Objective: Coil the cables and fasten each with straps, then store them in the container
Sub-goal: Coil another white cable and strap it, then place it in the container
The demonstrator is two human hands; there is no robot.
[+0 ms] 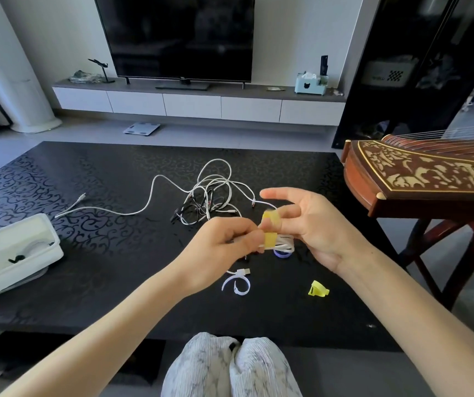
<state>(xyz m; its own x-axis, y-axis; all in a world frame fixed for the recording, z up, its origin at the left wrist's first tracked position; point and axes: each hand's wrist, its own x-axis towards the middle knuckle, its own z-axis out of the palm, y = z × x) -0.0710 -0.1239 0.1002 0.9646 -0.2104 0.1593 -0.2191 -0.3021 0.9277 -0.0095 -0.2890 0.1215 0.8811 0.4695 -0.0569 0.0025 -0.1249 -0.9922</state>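
Coiled cable [283,244]: we hold this white coil above the table [115,282], between our two hands.
Yellow strap [270,234]: wrapped across the coil, with its free end rising to our right fingers.
Left hand [224,245]: fingers curled round the coil's left side.
Right hand [313,222]: pinches the strap's upper end, forefinger straight.
Spare straps: we see a purple strap [282,255] just under the coil, and a white strap [237,285] and a folded yellow strap [318,289] nearer us.
Loose cables [210,196]: tangled beyond our hands.
Container [9,253]: white, at the table's left edge, well apart.
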